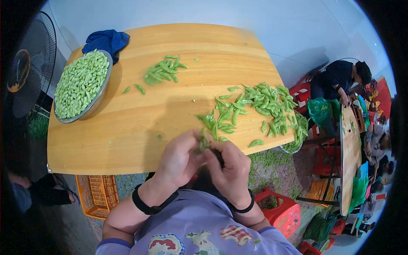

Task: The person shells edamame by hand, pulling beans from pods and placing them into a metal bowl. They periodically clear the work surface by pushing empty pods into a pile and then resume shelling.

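The left hand (180, 157) pinches a green pod (204, 142) at its fingertips, the right hand (231, 165) curls round a partly hidden dark object (219, 156) beside it, and loose pods (272, 104) lie on the table (140, 114) beyond the right hand.

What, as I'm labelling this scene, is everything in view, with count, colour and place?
Beans: many, pale green, bowl
Bowl: one, grey, table's left
Cloth: one, blue, behind bowl
Pods: many, green, table, floor
Table: one, light brown, centre
Second table: one, brown, right
Fan: one, black, left
Crates: two, orange, below tables
Stools: several, red, right
Bags: several, green, right
People: several, right
Shirt: one, purple, bottom
Left hand, right hand: bare, table's near edge
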`<state>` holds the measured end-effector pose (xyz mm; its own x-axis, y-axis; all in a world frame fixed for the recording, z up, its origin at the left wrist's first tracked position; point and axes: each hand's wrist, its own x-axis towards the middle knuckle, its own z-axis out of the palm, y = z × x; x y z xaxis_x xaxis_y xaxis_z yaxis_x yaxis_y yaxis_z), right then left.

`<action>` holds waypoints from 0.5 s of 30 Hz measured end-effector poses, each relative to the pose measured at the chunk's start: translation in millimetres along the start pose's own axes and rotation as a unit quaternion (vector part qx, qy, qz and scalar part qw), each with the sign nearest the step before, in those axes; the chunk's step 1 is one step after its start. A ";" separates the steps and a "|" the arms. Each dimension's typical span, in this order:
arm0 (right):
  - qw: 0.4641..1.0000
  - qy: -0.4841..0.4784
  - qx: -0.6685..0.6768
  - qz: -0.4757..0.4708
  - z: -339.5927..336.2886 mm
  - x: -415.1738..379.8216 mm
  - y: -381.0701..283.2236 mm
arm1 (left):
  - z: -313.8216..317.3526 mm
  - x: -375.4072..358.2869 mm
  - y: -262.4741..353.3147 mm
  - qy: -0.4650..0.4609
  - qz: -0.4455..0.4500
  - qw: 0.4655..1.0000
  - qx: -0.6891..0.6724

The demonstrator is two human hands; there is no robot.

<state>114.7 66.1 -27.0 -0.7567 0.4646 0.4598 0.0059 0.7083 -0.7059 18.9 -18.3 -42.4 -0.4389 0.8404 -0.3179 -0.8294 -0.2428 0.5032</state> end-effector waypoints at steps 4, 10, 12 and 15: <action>0.998 0.016 0.019 0.051 -1.4 3.0 -1.8 | 3.8 -2.3 -3.8 0.025 0.029 0.999 0.004; 0.999 0.041 -0.017 0.011 1.7 0.4 -3.6 | 7.6 -6.4 -7.9 0.033 0.101 0.992 0.075; 0.997 0.059 -0.040 0.007 2.3 0.6 -5.1 | 9.3 -7.4 -8.1 0.053 0.128 0.985 0.105; 0.998 0.053 -0.024 0.003 1.3 1.7 -6.0 | -1.2 -4.2 -5.9 0.025 0.113 0.990 0.086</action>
<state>112.5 62.0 -22.7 -0.6832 0.5202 0.5125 0.0423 0.7288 -0.6834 25.2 -21.0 -45.0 -0.6258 0.7486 -0.2192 -0.6398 -0.3318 0.6932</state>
